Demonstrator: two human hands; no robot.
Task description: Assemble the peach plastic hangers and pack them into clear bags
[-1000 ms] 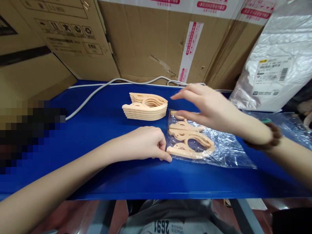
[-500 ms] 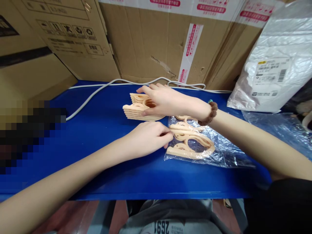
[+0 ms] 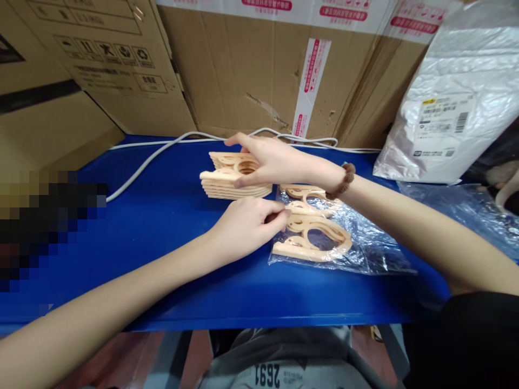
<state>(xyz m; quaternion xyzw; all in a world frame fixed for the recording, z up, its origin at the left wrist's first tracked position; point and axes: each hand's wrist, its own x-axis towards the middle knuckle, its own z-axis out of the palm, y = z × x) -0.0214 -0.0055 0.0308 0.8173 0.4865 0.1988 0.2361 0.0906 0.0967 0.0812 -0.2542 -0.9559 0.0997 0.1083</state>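
Note:
A stack of several beige folding hangers [image 3: 219,182] lies on the blue table [image 3: 162,227]. My right hand [image 3: 270,162], with a brown fuzzy band at the wrist, grips the top hanger of the stack, which sits slightly raised at its left end. Just below it, my left hand [image 3: 259,221] pinches the left edge of a clear plastic bag [image 3: 365,251]. More beige hangers [image 3: 320,251] lie inside this bag. The fingertips of my left hand are beside the bagged hangers' ends.
Cardboard boxes [image 3: 259,70] stand along the back and left. A white cable [image 3: 150,162] runs across the table behind the stack. At the right stands a white labelled parcel [image 3: 441,119], with more clear plastic [image 3: 458,205] in front of it. A blurred dark object is at the left.
The top hanger has risen slightly from the stack with my right hand. My left hand keeps its pinch at the bag's edge. The whole view has shifted a little.

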